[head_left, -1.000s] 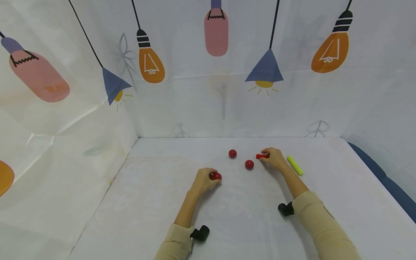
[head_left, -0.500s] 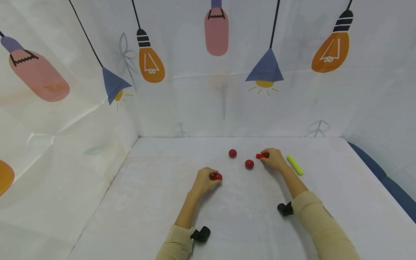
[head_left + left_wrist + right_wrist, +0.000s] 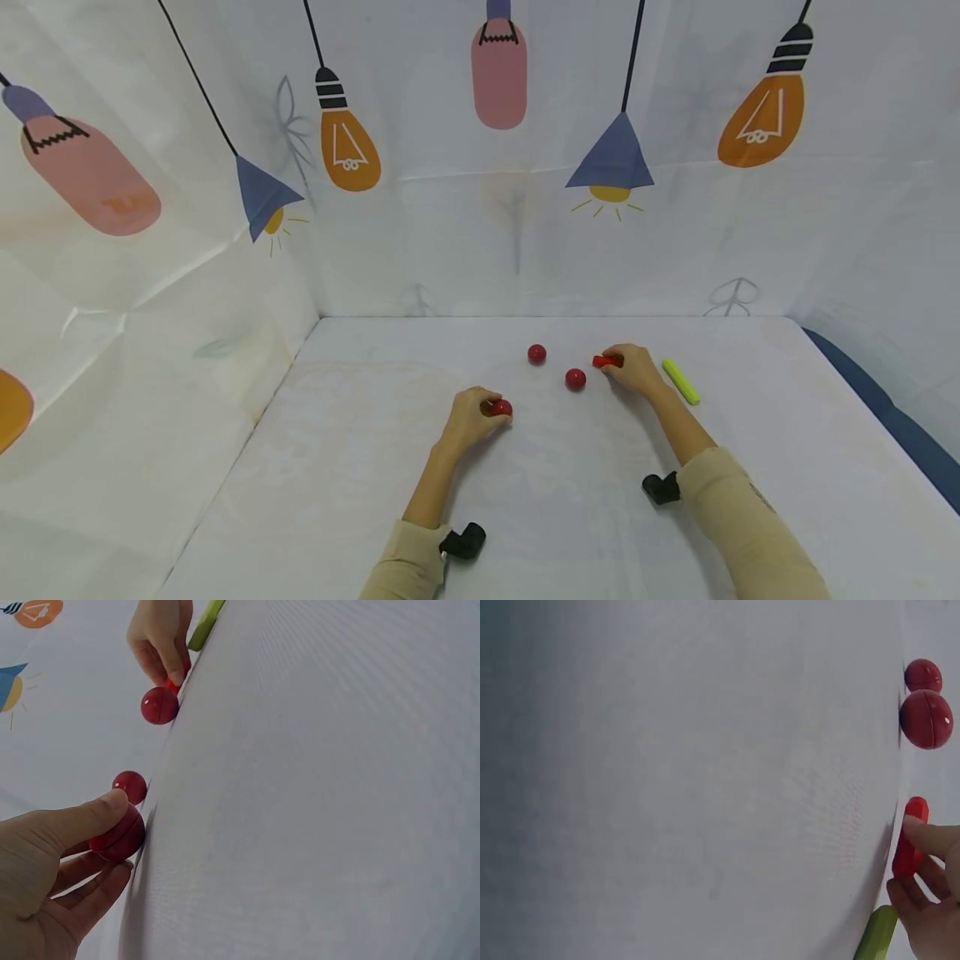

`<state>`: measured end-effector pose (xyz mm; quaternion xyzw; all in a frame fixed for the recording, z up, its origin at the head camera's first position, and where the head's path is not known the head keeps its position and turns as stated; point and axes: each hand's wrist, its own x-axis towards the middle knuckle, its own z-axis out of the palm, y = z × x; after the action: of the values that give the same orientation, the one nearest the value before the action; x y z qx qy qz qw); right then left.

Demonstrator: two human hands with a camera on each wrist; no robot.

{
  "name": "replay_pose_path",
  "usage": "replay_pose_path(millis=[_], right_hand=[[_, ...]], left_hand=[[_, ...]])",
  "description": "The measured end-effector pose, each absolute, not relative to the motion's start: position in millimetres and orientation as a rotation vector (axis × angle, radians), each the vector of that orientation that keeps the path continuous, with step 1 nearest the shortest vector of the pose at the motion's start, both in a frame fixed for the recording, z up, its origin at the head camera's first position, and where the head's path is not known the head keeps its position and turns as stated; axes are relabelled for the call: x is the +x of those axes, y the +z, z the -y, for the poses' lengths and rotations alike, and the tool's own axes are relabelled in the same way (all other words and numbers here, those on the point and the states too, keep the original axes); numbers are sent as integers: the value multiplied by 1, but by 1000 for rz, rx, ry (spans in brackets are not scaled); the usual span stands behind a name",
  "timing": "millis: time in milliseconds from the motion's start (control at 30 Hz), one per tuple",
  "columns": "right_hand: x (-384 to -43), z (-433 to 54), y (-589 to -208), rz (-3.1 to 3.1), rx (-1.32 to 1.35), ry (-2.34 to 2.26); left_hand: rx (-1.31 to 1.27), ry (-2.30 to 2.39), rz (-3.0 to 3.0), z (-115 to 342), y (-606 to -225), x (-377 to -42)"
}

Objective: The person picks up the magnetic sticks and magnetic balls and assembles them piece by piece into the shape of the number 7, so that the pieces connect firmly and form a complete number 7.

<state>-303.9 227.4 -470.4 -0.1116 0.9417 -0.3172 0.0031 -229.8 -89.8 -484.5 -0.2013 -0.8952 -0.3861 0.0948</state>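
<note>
Your left hand (image 3: 467, 419) pinches a red ball (image 3: 123, 838), probably slick, best held across its middle; your right hand (image 3: 636, 369) pinches a red stick (image 3: 907, 859), likely light, best taken mid-length

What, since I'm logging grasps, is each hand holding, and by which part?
The left hand pinches a red ball by opposite sides; the right hand holds a red stick near its middle, one end sticking out.

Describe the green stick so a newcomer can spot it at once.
On the white table, find the right hand near its far edge. Just right of that hand lies the green stick. It alone is yellow-green; the balls and held stick are red.
</note>
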Motion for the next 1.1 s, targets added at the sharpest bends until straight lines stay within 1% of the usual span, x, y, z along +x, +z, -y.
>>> replay_pose_path(millis=[267,700,1100], right_hand=[[-291,-230,-463,-2924,-337,-1053],[-273,-228,-445,-2943,-435,-1037],[-257,-215,-438,-2911,-545,-1081]], left_hand=[[-568,-1171,2676,91,-487,-227],[-554,-1167,2684,90,-485,-228],[-580,-1165,2663,91,-485,-230]])
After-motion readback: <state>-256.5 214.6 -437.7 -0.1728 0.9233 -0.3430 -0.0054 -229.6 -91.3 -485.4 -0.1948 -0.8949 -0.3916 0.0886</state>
